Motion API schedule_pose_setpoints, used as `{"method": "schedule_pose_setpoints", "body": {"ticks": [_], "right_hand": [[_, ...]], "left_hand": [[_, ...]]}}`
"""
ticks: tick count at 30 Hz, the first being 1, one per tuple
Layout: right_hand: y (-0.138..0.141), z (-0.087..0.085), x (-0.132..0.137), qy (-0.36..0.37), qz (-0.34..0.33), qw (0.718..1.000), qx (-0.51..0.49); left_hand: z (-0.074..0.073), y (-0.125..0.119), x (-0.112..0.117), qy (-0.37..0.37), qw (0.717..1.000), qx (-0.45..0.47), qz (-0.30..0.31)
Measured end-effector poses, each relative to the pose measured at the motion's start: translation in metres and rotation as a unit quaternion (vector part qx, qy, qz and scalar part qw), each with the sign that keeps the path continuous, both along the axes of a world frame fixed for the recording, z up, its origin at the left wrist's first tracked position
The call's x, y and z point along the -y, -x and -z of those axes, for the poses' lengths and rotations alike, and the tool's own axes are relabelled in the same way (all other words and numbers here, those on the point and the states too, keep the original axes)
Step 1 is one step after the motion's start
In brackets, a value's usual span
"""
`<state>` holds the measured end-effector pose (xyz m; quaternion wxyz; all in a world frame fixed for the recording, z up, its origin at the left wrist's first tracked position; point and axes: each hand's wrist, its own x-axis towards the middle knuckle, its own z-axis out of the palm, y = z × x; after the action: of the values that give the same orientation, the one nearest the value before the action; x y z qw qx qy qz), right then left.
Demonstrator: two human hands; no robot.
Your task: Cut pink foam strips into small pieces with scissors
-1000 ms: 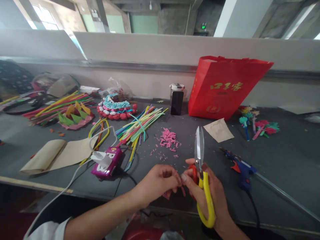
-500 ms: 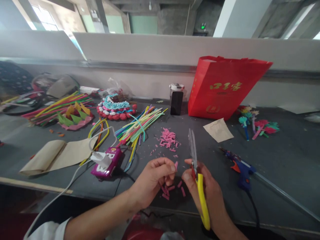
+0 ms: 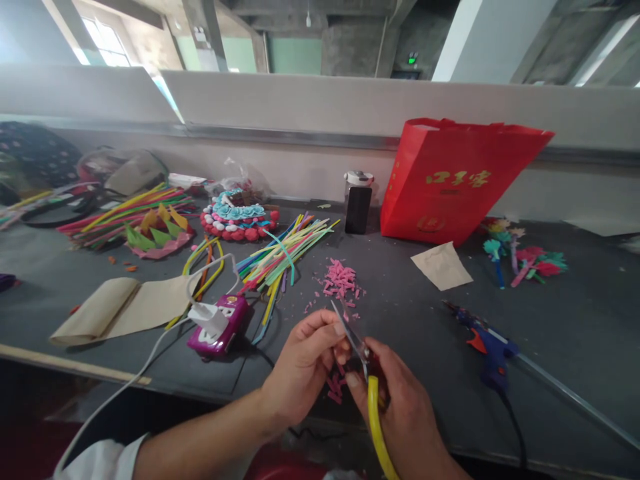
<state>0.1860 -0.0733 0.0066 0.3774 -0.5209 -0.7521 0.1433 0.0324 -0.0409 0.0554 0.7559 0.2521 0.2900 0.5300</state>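
Left hand [image 3: 305, 363]: pinched, contents cannot be told | Right hand [image 3: 405, 400]: curled around yellow-handled scissors [image 3: 374, 395] | Pink pieces [image 3: 340, 278]: 1 pile, far side | Glue gun [image 3: 493, 353]: right

One left hand [image 3: 297, 373] and one right hand [image 3: 403, 400]; one pair of scissors [image 3: 373, 395]; pink pieces [image 3: 340, 277] too many to count; two tan papers [image 3: 163, 300]; one red bag [image 3: 463, 187]; one phone [image 3: 358, 212]; one bottle [image 3: 359, 178]; one glue gun [image 3: 494, 357]; one purple power socket [image 3: 234, 328].
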Motion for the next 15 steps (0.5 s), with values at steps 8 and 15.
{"method": "schedule_pose_setpoints", "body": {"ticks": [8,15], "right_hand": [[0.0000,-0.0027,0.0010,-0.006,0.006,1.000,0.017],[0.0014,-0.0057,0.0010,-0.010,0.006,0.999,0.037]], "left_hand": [[-0.0030,-0.0018,0.0005,-0.008,0.999,-0.014,-0.030],[-0.0026,0.0020,-0.0020,-0.030,0.996,-0.064,-0.052]]}}
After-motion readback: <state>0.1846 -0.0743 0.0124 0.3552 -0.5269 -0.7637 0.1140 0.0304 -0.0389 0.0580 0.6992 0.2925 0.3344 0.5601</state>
